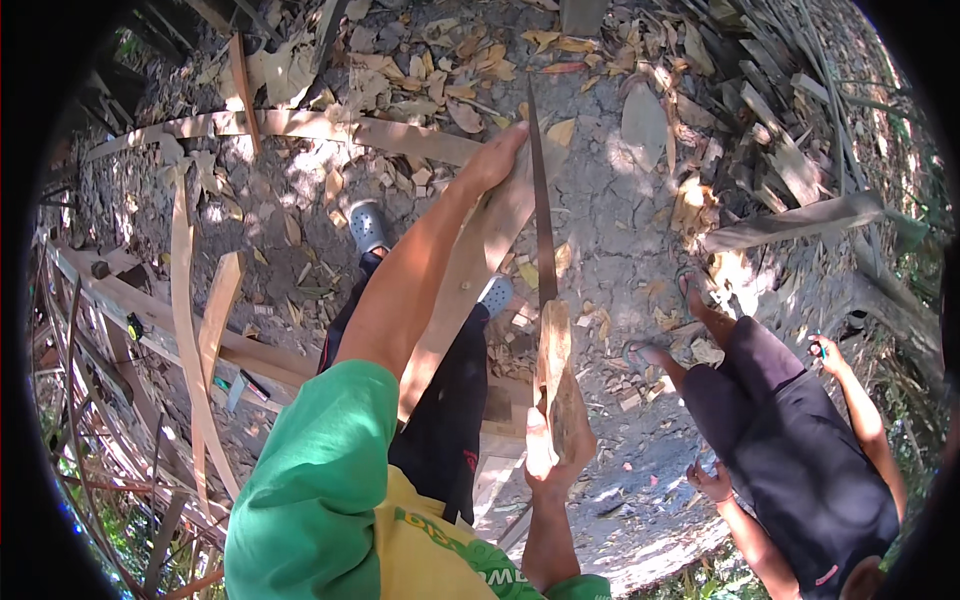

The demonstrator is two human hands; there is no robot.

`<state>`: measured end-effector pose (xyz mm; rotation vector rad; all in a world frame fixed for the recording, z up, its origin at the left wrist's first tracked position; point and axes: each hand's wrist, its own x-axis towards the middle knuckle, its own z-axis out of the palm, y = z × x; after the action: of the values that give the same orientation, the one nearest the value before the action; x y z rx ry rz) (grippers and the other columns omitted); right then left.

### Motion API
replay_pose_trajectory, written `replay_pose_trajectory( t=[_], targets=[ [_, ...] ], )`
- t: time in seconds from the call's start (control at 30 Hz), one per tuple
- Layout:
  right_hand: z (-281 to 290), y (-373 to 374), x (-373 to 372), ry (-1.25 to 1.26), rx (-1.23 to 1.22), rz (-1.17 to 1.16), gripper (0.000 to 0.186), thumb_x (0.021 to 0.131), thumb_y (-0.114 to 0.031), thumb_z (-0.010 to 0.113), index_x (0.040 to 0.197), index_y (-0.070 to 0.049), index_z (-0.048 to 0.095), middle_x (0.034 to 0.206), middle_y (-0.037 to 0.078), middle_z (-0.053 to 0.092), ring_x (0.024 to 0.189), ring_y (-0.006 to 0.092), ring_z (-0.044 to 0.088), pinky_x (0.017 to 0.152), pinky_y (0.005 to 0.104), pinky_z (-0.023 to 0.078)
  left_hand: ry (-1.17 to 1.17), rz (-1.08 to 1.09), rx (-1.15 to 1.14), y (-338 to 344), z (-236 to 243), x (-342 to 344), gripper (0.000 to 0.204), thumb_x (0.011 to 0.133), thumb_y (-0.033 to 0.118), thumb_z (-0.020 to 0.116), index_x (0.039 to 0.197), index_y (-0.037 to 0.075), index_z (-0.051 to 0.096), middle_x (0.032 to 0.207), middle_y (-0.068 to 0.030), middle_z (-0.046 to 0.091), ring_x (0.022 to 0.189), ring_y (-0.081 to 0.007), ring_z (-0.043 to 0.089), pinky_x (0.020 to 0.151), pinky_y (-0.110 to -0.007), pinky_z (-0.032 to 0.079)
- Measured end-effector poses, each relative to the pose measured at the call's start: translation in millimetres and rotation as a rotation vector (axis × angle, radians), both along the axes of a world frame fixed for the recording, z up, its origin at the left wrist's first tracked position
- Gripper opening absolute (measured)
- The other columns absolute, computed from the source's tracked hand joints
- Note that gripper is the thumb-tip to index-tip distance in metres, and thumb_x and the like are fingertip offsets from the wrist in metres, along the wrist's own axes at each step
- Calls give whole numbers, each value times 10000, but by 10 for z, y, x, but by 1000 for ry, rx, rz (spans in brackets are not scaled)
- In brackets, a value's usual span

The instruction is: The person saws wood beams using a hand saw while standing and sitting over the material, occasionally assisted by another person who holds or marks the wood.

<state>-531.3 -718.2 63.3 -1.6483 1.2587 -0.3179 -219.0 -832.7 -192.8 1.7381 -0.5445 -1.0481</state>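
The left hand [495, 160] grips the far end of a pale wooden plank [470, 270] at twelve o'clock while the right hand [560, 430] is closed around a long machete [542, 220] laid along its edge, with wood chips [520, 320] littering the ground, so trimming looks well underway, unfinished.

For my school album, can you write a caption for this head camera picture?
Left hand steadies a wooden plank while right hand grips a long blade along it.
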Motion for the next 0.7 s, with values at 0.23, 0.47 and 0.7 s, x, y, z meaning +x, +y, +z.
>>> replay_pose_trajectory(
  t=[0.23, 0.47, 0.7],
  targets=[
    [-67, 75, -13, 4, -56, 15, 637, 873, -125, 757, 1447, 37, 532, 1234, 204, 714, 1012, 206, 724, 870, 317, 561, 144, -57, -66, 27, -212, 135, 553, 1098, 428, 333, 1422, 17, 514, 1437, -96, 536, 1349, -208, 444, 1182, -350, 266],
    [11, 94, -15, 32, 27, 22, 621, 865, -75, 719, 1448, 36, 533, 1218, 222, 713, 1012, 208, 717, 885, 323, 551, 155, -40, -19, -25, -316, 106, 512, 1100, 413, 321, 1332, 22, 558, 1349, -83, 569, 1260, -188, 473, 1142, -346, 295],
    [-12, 77, 29, 110, -22, 28, 620, 850, -38, 703, 1448, 14, 546, 980, 183, 738, 784, 164, 696, 732, 304, 557, 147, -7, -16, -42, -72, 21, 517, 1093, 420, 324, 1322, 18, 556, 1316, -76, 571, 1208, -186, 479, 1118, -354, 308]
  ],
)
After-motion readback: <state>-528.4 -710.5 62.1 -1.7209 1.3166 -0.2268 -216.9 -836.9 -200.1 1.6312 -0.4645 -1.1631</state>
